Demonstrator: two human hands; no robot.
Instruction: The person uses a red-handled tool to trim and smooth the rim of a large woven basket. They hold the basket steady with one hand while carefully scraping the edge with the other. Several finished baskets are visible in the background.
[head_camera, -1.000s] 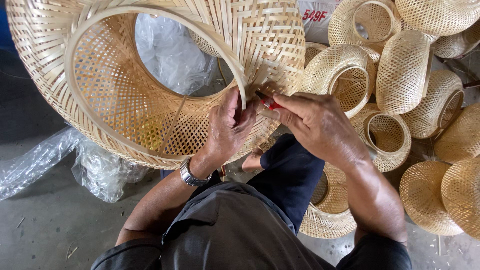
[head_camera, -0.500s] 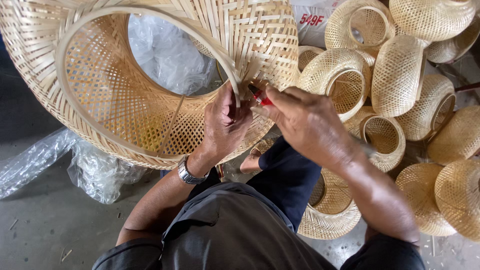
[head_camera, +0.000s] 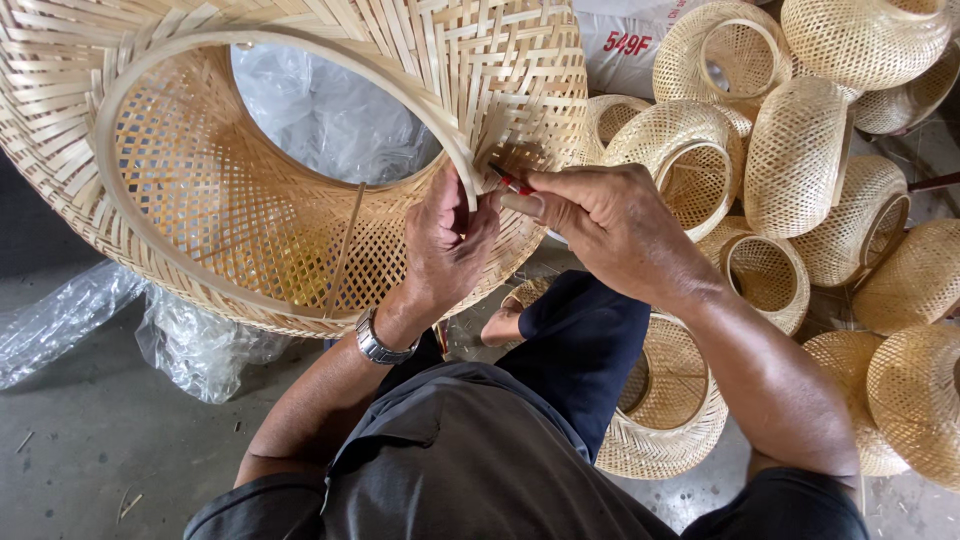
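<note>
Left hand (head_camera: 447, 243): fingers closed on the hoop rim of the large woven bamboo shade (head_camera: 300, 170) (far left, tilted).
Right hand (head_camera: 600, 225): pinching a red-handled tool (head_camera: 511, 184) against that rim.
Small woven shades (head_camera: 800, 160): piled right.

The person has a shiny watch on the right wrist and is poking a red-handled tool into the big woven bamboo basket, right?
Almost. The head view shows the silver metal wristwatch on the left wrist. The right hand does hold the small red-handled tool against the large woven bamboo basket.
</note>
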